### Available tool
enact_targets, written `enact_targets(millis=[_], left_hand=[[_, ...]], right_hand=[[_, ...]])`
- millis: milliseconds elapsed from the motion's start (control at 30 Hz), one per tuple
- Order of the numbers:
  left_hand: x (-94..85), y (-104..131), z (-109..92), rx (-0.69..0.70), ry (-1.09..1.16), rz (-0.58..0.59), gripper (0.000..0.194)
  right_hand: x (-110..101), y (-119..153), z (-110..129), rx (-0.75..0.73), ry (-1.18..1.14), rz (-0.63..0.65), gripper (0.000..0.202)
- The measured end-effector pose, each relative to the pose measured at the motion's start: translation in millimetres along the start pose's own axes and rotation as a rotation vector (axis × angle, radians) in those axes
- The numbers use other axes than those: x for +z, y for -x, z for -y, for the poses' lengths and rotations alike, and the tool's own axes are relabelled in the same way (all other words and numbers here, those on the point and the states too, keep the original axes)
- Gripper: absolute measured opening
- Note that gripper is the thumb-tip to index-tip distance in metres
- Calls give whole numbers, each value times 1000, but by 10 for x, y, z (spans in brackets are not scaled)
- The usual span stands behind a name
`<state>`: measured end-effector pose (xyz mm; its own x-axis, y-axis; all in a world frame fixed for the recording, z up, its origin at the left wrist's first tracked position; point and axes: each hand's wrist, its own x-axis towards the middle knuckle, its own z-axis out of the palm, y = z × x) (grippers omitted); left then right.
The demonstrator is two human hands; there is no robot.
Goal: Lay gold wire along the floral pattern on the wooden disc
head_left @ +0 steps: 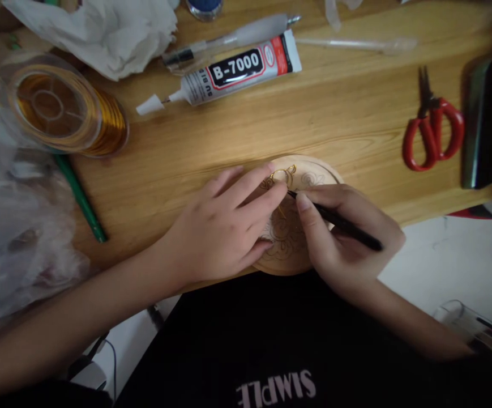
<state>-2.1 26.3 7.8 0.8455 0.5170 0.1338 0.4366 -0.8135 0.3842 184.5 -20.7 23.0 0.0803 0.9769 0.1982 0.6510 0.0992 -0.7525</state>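
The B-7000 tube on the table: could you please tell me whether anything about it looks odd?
The tube looks partly uncapped: a thin dark stretch shows between its white cap and nozzle. No spill is visible.

Room runs between glue tube [241, 68] and round disc [296, 262]; wire spool [112, 122] blocks left, red-handled tool [433, 109], perhaps pliers, right.

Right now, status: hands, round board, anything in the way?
Left hand on round board. Right hand gripping black tool, tip near gold wire. Left fingers hide part of the pattern; glue tube lies apart.
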Motion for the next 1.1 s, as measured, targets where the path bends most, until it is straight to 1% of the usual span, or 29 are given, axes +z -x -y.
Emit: enact_targets(millis=[200,333,433,567,667,867,1000,1100], left_hand=[[10,4,7,-20,28,-11,47],[15,11,7,-8,-1,-16,45],[17,17,4,-1,-22,-37,45],[17,23,-2,12,-34,-53,46],[16,25,-11,7,-43,-57,43],[23,28,-20,-13,-65,-58,42],[17,28,-18,-25,-69,-37,43],[16,24,-17,-22,-75,-38,44]], right_hand=[[52,42,-15,-91,52,-39,12],[57,87,-65,-101,29,-57,14],[13,84,-127,-93,-9,-46,15],[-45,29,-204,-201,-16,-1,16],[-50,-3,-227,-255,-15,37,16],[-32,-5,-227,-222,-26,49,16],[-35,-13,-225,-227,-37,48,21],[-37,-29,-213,-242,-15,54,20]])
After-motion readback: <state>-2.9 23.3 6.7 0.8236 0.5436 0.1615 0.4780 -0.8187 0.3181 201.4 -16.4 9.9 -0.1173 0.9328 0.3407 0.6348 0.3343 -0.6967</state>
